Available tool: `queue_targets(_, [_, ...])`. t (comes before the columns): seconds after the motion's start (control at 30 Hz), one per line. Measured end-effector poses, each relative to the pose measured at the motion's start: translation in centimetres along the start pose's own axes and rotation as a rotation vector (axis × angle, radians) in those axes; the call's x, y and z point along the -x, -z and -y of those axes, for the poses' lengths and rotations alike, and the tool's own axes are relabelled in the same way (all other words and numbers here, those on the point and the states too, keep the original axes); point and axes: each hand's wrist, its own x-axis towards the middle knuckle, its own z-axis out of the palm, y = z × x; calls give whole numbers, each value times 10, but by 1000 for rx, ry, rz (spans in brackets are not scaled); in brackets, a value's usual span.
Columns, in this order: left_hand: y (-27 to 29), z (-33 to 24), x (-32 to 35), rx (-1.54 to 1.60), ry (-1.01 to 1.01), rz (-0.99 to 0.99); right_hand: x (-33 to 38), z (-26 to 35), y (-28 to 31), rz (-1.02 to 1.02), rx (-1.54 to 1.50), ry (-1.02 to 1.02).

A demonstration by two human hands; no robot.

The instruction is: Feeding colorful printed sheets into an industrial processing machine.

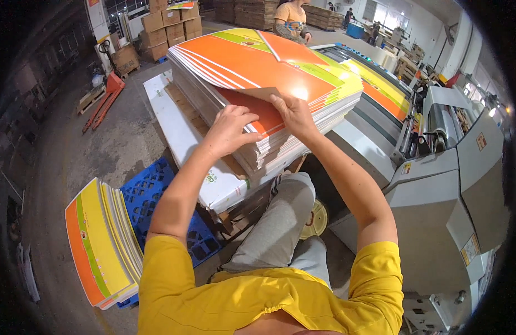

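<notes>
While pinch-tight, right fingers (279,104) on sheet (259,94)

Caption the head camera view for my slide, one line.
Right hand holding up a sheet's curled edge, left hand close by, at a tall stack of orange-and-yellow sheets.

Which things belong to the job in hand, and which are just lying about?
Job in hand:
stack of printed sheets
right hand, gripping a raised sheet
left hand, at the stack's edge
similar pile, likely
grey machine, likely

Apparently lying about:
red pallet jack
stacked cardboard boxes
</notes>
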Motion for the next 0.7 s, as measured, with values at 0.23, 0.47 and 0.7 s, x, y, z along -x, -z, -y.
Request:
queue_targets(0.23, [13,0,-10,-165,-393,71,-4,-9,8,-34,-144,-70])
queue_targets(0.47, [9,-1,-5,-365,-667,-214,-2,5,14,-24,-105,-123])
queue_targets(0.7, [-5,2,-15,-240,-504,-405,-5,9,15,-3,-98,-95])
